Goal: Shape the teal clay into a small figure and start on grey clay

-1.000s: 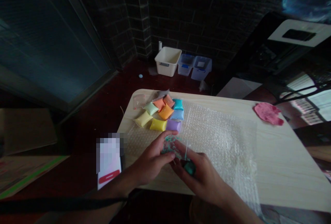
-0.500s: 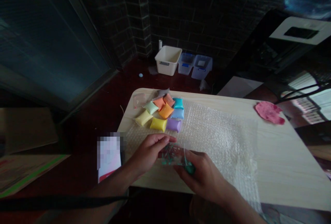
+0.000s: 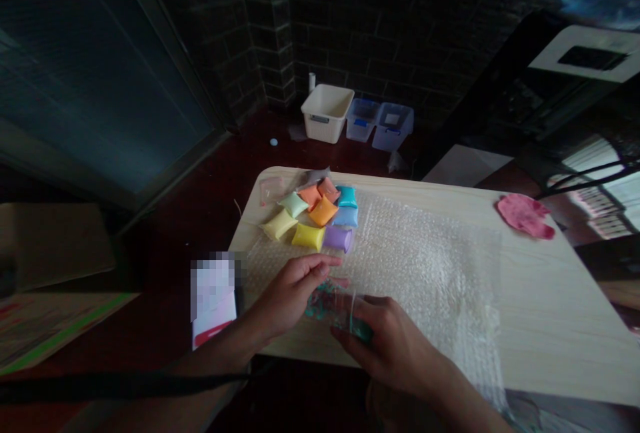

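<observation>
Stretched between my hands over the near table edge is a clear plastic bag (image 3: 325,301) with green bits stuck to it. My left hand (image 3: 295,286) pinches its left end between thumb and fingers. A dark green lump (image 3: 362,330), which looks like soft clay, sits in my right hand (image 3: 387,333); those fingers are closed around it and the bag's right end. Just beyond my hands lie several small pillow-shaped packets, among them a yellow packet (image 3: 309,237), a purple packet (image 3: 339,239) and an orange packet (image 3: 323,211).
Bubble wrap (image 3: 425,246) covers much of the wooden table (image 3: 565,299). A flattened pink piece (image 3: 525,215) lies at the right, and a small clear case (image 3: 271,189) at the far left corner. A white basket (image 3: 327,116) and clear bins stand on the floor behind.
The bag's left part has turned, showing more green bits, and my right hand has shifted slightly left and down. The packets stay in place; the view has moved a little.
</observation>
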